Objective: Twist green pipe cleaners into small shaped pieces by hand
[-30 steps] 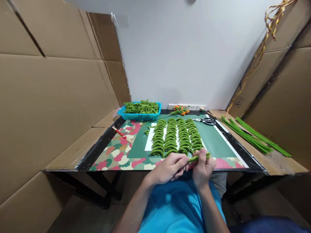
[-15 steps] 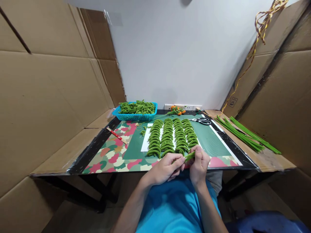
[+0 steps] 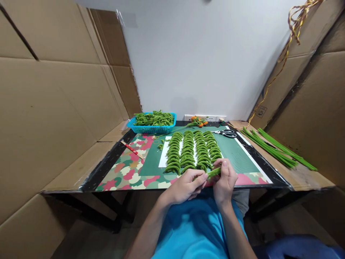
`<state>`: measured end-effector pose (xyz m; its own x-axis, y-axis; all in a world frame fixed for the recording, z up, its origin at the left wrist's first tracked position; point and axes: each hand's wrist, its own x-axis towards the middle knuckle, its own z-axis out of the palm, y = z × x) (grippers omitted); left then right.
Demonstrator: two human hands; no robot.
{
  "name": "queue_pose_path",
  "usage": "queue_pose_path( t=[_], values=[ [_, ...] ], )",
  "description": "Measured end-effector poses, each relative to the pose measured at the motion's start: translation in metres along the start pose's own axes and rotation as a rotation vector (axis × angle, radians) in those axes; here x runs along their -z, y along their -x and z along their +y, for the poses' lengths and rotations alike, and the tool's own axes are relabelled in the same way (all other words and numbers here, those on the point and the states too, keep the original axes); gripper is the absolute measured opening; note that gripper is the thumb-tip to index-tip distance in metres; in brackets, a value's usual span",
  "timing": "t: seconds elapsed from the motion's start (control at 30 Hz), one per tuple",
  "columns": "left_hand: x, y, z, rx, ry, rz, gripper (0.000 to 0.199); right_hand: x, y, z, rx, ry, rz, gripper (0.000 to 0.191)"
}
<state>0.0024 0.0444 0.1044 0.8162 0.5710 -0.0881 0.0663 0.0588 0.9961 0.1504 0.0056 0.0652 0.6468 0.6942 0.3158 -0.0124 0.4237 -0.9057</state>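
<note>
Between my two hands, at the table's front edge, is a short green fuzzy piece (image 3: 214, 172) that looks like bent pipe cleaner. My left hand (image 3: 190, 184) pinches its left end, fingers closed. Its right end is gripped by my right hand (image 3: 225, 180), thumb and fingers closed on it. Just beyond my hands lie several columns of curved green pipe-cleaner pieces (image 3: 188, 151) on a white sheet (image 3: 164, 158). The ends of the held piece are hidden by my fingers.
A blue basket (image 3: 153, 128) heaped with green pieces stands at the back left. Scissors (image 3: 226, 133) and an orange-flowered stem (image 3: 198, 121) lie at the back. Long green pipe cleaners (image 3: 272, 149) are on the right. A red-wrapped stick (image 3: 132, 149) lies left. Cardboard walls (image 3: 59, 108) flank the table.
My right hand has shifted slightly right and up, its grip a little looser, and more of the green piece shows between my hands. The whole view has turned slightly.
</note>
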Motion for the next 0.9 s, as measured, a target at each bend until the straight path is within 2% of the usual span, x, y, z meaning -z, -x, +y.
queue_pose_path(
  t=[0.13,0.33,0.9],
  values=[
    [0.0000,-0.0003,-0.0007,0.002,-0.004,0.006,0.057,0.0004,-0.0008,0.0039,-0.068,-0.100,0.023,0.047],
    [0.0003,0.0004,-0.0030,-0.011,-0.029,0.007,0.056,-0.0001,-0.0008,0.0009,-0.082,-0.157,0.038,0.042],
    [-0.0016,0.0028,0.0019,-0.034,-0.046,0.001,0.054,0.0003,0.0026,-0.0025,-0.045,-0.091,0.015,0.043]
  ],
)
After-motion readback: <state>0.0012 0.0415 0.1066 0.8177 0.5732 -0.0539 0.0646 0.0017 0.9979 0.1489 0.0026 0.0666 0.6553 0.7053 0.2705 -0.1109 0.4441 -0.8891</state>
